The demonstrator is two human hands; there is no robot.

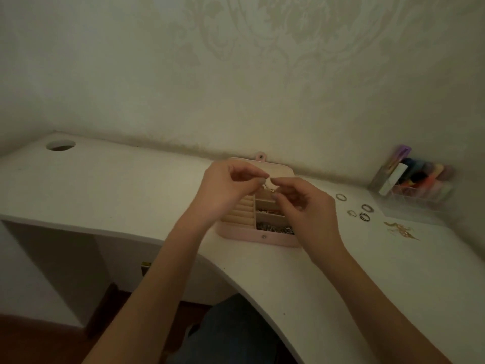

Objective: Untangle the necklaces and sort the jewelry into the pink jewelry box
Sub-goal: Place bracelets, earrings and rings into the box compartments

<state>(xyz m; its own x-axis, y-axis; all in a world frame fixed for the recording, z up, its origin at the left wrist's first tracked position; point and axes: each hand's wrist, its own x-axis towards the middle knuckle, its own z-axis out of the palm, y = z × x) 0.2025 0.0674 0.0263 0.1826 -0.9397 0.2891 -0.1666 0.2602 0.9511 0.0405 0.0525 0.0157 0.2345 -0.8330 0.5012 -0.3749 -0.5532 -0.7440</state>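
Both hands, left (231, 185) and right (304, 203), pinch a thin chain (270, 186) between fingertips just above the open pink box (262, 236). Pulling hard could tighten a knot; a slip would drop it among sorted pieces. Four rings (354, 208) and a gold tangle (400, 229) wait on the desk (131, 185).

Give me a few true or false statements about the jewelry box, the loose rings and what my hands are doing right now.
1. The pink jewelry box is open. True.
2. Both hands hold a fine chain above the box. True: left hand and right hand pinch it.
3. The loose rings lie left of the box. False: they lie to its right.
4. The gold chain tangle is inside the box. False: it is on the desk.
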